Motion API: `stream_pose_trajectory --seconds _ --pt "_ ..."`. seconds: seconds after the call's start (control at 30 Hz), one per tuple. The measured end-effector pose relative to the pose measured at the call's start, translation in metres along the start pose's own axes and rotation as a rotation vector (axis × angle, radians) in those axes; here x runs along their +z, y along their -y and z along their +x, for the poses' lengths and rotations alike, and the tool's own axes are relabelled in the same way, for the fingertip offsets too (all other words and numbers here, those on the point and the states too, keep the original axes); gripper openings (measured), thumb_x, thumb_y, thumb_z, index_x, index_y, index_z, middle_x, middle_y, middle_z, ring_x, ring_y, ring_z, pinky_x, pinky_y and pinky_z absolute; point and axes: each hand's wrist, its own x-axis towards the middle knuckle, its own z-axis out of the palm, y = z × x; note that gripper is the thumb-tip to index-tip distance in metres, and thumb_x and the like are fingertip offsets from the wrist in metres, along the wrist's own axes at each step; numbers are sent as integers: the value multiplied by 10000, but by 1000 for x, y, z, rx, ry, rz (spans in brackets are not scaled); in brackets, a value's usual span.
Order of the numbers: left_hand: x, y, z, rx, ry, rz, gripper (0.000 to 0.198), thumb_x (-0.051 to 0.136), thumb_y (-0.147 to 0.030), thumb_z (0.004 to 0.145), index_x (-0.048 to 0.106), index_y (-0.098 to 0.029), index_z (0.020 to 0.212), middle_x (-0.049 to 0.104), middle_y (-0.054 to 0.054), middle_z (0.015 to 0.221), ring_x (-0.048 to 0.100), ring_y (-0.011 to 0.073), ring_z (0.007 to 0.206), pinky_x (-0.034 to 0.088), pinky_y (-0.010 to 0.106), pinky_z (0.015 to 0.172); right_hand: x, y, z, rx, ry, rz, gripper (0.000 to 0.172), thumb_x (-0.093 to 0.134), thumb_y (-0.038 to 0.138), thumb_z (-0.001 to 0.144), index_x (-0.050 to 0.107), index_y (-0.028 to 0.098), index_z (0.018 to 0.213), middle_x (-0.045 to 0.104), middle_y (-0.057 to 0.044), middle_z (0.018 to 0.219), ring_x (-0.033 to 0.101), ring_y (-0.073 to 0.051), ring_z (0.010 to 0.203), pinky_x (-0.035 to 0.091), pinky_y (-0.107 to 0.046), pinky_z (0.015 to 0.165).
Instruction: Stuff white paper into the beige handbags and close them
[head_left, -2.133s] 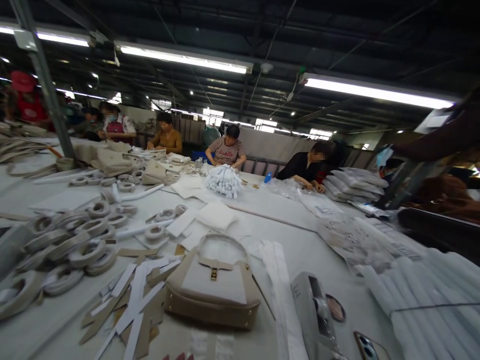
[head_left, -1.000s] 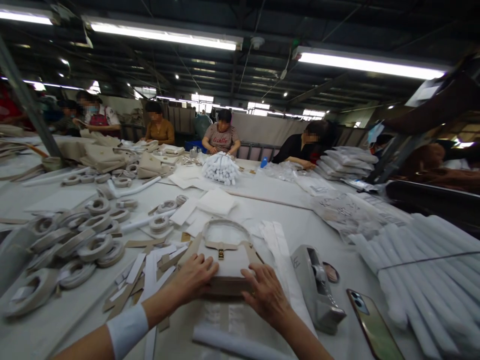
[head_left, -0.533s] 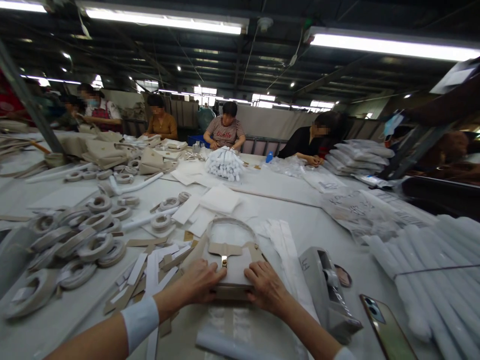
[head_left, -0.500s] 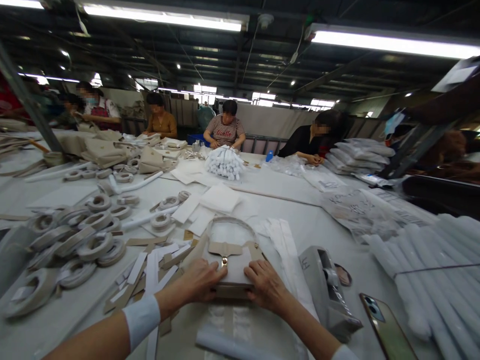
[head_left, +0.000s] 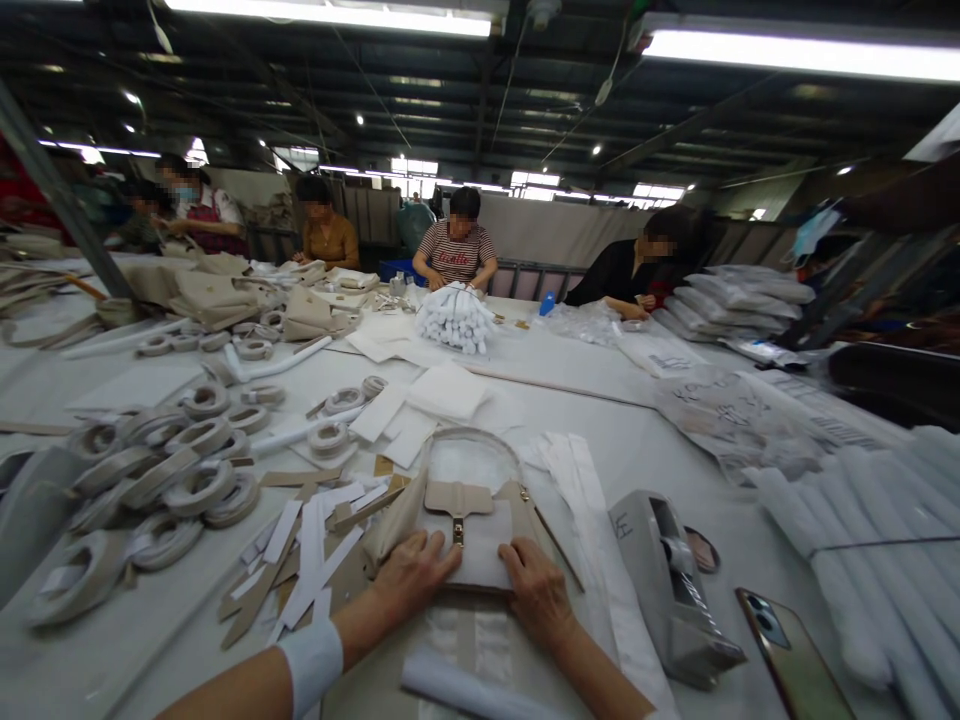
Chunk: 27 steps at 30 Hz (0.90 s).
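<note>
A beige handbag (head_left: 396,508) lies on the table in front of me, its curved handle pointing away. A tab with a gold clasp (head_left: 458,530) runs down its front, over a pale white panel (head_left: 484,558). My left hand (head_left: 416,572) grips the near left part of the bag, fingers curled just beside the clasp. At the near right edge, my right hand (head_left: 534,585) is closed on the bag too, with its fingers bent over the pale panel. The undersides of both grips are hidden. A narrow strap (head_left: 553,540) slants along the bag's right side.
Rolled beige strips (head_left: 199,485) and loose cut strips (head_left: 322,540) lie left. A tape dispenser (head_left: 675,590) and a phone (head_left: 791,650) are right, beside bundled white tubes (head_left: 847,560). A white roll (head_left: 472,685) lies nearest me. Several people work across the table.
The whole view has shifted slightly. My hands sit a little lower on the bag, and more of its front panel shows. The narrow strap now stands out on the bag's right side.
</note>
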Motion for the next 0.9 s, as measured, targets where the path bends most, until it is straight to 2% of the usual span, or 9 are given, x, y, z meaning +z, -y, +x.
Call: stream_pose_trajectory --seconds 0.1,0.17,0.23,0.3,0.4,0.5,0.57,0.67,0.9 --pt "-11 14 -2 85 14 -17 395 454 -114 873 434 -263 1239 566 49 1032 581 199 873 491 333 767 -9 3 5 -8 32 -20 331 516 -3 620 520 201 880 558 -49 850 523 -209 814 393 -291 694" --pt "-22 28 0 176 19 -25 391 527 -208 859 439 -296 1229 557 34 1038 568 206 881 479 373 812 -13 3 8 -14 57 -30 308 541 13 635 518 207 873 564 -44 848 525 -207 794 388 -292 678" --pt "-32 43 2 255 -6 -41 387 591 -350 838 465 -298 1200 545 56 1091 533 268 1017 420 484 935 -16 3 10 -12 77 -33 298 565 29 639 517 210 871 568 -43 851 530 -209 786 390 -293 665" --pt "-39 58 4 291 -48 -97 522 681 -468 755 473 -289 1199 509 90 1203 448 344 1170 316 582 1023 -18 3 12 -5 87 -26 296 590 48 643 518 210 879 573 -42 863 540 -212 796 399 -293 665" --pt "-38 81 -4 178 -121 -314 871 825 -509 554 407 -281 1284 430 113 1343 369 385 1264 268 592 1066 -19 1 15 18 131 16 316 632 75 657 520 209 921 580 -44 908 557 -210 821 424 -297 692" --pt "-25 98 -27 -98 -248 -687 1028 877 -431 465 349 -246 1327 443 119 1343 403 348 1255 317 517 1072 -20 -1 18 37 184 47 356 657 66 655 524 207 953 587 -48 942 575 -217 852 447 -306 719" --pt "-12 101 -46 -261 -301 -854 878 848 -353 518 407 -220 1267 528 101 1244 492 307 1168 398 468 1013 -19 -3 19 33 193 46 371 666 58 651 526 209 959 592 -47 940 586 -226 864 461 -313 724" --pt "4 91 -62 -366 -305 -923 569 762 -275 623 502 -209 1125 628 50 1060 596 245 991 488 389 877 -19 -4 22 27 191 36 385 678 58 648 524 217 963 594 -39 928 601 -230 851 477 -316 710" --pt "22 65 -53 -482 -358 -934 266 635 -177 708 549 -205 959 659 15 877 627 212 822 502 348 755 -19 -6 23 3 205 24 422 650 46 642 510 231 994 586 -37 953 616 -236 875 500 -320 697"
